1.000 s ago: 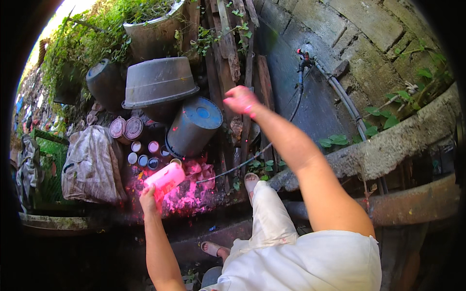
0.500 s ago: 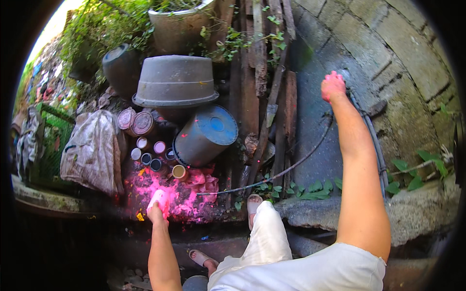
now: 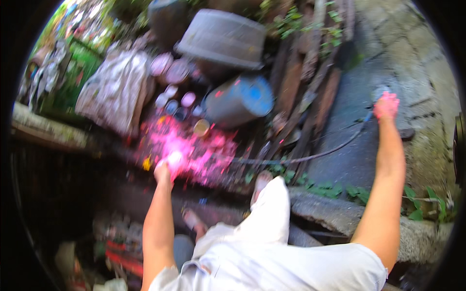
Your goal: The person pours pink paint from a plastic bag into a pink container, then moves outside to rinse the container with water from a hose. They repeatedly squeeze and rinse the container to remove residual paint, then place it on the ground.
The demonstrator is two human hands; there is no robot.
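Observation:
My left hand (image 3: 164,173), low on the left, is closed round a small pink-and-white container (image 3: 174,160), whose shape is smeared by motion and glare. Bright pink paint (image 3: 208,150) is splashed over the ground about it. Far to the right, my right hand (image 3: 387,105) is coated in pink, its fingers curled at the end of a dark hose (image 3: 335,154). That hose curves across from the pink patch to the hand. Blur hides the exact grip. Just beyond the container stand several small paint pots, among them an ochre one (image 3: 201,128).
An upturned grey tub (image 3: 223,36) and a tipped bucket with a blue base (image 3: 238,102) stand behind the pots. A pale sack (image 3: 116,92) sits left. Weathered planks (image 3: 310,102) run between bucket and wet concrete (image 3: 349,145). A rough stone ledge (image 3: 330,211) lies near my legs.
The view has swung, so the pots and tub appear farther right and tilted. My right hand appears farther right and lower, with the hose running to it. My left hand still grips the container.

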